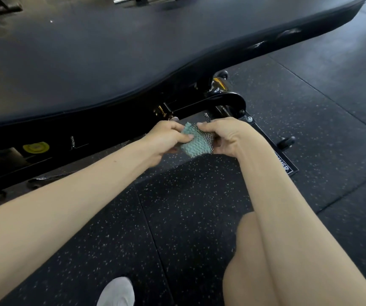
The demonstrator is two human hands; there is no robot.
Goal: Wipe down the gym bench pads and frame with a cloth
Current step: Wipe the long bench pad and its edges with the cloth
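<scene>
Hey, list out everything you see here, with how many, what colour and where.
bench pad: one, black, across the top and left
bench frame: one, black, under the pad
yellow disc: one, yellow, on the frame at left
cloth: one, teal with checked black-and-white edge, between both hands
floor: one, black speckled rubber tiles, underneath
shoe: one, white, bottom edge
knee: one, bare, lower right
left hand: one, grips cloth's left side
right hand: one, grips cloth's right side

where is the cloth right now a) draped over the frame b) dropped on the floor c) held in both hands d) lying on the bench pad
c: the left hand and the right hand both grip the cloth, off the pad.
</scene>
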